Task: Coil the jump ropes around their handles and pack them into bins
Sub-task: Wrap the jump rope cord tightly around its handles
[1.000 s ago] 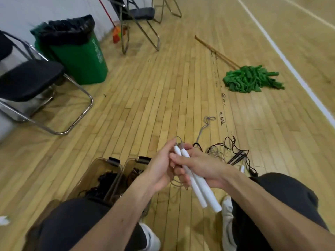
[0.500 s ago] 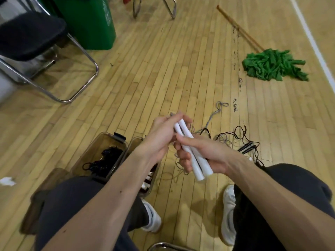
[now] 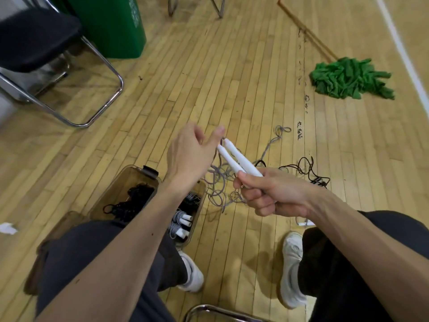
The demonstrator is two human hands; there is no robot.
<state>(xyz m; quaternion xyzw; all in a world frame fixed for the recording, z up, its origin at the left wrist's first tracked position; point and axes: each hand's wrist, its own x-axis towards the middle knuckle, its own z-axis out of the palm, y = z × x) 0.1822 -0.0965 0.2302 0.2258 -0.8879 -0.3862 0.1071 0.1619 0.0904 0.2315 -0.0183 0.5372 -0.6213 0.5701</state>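
Right grip clasps two white plastic handles, left grip unclear at their tips; coiling seemingly starts, needing the grey cord wound round.

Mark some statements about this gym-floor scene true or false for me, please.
1. The right hand grips two white handles. True.
2. The grey rope is already wound neatly round those handles. False: it hangs down from them in loose tangled loops above the floor.
3. The mop head lying on the floor is green. True.
4. Both bins by the person's legs are empty. False: one bin holds black ropes, and the other bin holds wound grey ropes.
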